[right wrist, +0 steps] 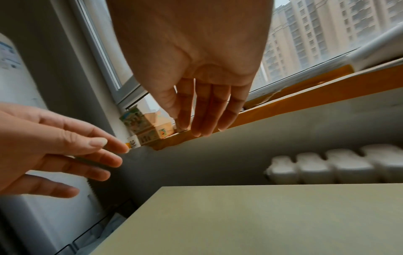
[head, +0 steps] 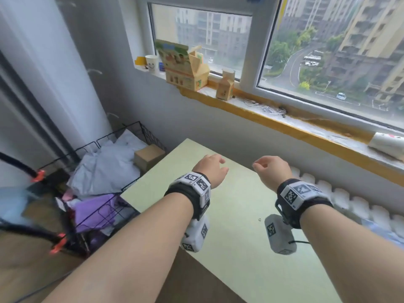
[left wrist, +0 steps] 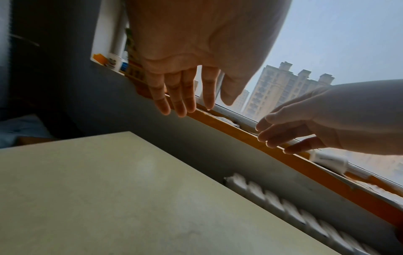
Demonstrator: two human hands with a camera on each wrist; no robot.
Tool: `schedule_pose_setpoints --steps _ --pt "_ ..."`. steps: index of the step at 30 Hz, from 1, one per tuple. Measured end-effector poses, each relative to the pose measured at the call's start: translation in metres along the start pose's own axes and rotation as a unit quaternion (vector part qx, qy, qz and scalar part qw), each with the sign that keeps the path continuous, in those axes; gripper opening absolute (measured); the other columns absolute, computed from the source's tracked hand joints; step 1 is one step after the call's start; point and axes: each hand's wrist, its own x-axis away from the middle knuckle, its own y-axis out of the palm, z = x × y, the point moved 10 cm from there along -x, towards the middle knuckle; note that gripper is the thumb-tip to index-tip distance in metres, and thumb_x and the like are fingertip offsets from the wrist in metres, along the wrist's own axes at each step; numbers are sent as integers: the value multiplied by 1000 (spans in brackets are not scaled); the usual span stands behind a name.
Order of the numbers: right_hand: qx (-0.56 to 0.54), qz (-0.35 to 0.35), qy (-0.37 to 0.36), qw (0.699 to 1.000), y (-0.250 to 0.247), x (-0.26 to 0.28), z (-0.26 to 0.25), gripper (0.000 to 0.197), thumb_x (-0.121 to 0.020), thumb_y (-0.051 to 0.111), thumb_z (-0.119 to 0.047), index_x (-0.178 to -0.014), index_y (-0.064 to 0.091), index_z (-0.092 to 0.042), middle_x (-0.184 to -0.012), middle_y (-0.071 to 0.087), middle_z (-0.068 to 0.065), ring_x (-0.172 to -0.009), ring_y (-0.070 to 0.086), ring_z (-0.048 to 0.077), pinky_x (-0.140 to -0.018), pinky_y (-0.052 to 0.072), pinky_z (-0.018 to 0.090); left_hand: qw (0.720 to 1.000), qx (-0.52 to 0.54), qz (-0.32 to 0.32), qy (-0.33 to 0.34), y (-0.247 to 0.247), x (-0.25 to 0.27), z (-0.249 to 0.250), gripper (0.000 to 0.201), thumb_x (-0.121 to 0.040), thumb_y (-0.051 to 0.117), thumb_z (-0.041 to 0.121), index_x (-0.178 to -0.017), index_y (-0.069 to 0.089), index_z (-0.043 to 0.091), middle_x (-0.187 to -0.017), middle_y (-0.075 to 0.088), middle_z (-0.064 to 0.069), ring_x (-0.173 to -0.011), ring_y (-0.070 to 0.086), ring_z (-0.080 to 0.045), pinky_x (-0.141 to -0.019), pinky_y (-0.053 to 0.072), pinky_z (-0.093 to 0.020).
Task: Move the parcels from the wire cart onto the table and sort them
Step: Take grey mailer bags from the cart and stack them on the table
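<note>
Both hands, left hand (head: 211, 169) and right hand (head: 273, 170), hang empty with loose fingers above the table (head: 251, 248). The parcels (head: 107, 165) lie in the wire cart (head: 140, 130), beside the table's left edge.

The left hand (left wrist: 191, 57) hangs palm-down above the pale table (left wrist: 109, 198), its fingers (left wrist: 181, 101) straight, relaxed and holding nothing. To its right the right hand (left wrist: 322, 124) reaches in, fingers loosely extended and also empty. Behind them runs an orange-edged windowsill (left wrist: 272, 151), with a white radiator (left wrist: 283, 205) below it, beside the table's far edge.
</note>
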Motion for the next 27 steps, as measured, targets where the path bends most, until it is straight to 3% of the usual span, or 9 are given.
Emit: schedule_pose_setpoints --steps 4,18,24,27 --pt "-2 -15 -27 1000 40 -2 -69 23 -93 52 -25 -99 73 -16 -101 71 1 -97 63 22 -88 49 32 999 5 29 -33 -49 12 -69 37 -94 50 32 -128 52 19 -134 52 -5 -123 50 -22 -102 38 -32" --pt "19 -118 -170 978 192 4 -272 21 -92 51 -21 -89 70 -14 -89 68 4 -80 58 23 -71 40 25 973 26 141 -179 -185 76 -288 35 -95 47 29 -127 52 18 -132 54 -7 -119 52 -26 -99 40 -33" --pt "1 -145 -206 968 242 -4 -332 21 -92 53 -24 -95 72 -17 -89 70 4 -82 65 23 -76 53 32 958 17 178 -226 -219 80 -357 40 -93 50 31 -131 47 19 -133 52 -7 -122 51 -25 -101 42 -36" --pt "-14 -152 -209 966 262 -23 -357 18 -90 54 -24 -89 71 -19 -87 71 4 -76 67 23 -75 58 37 955 17 187 -231 -233 64 -379 44 -92 51 31 -134 44 18 -133 52 -7 -122 51 -26 -100 42 -37"
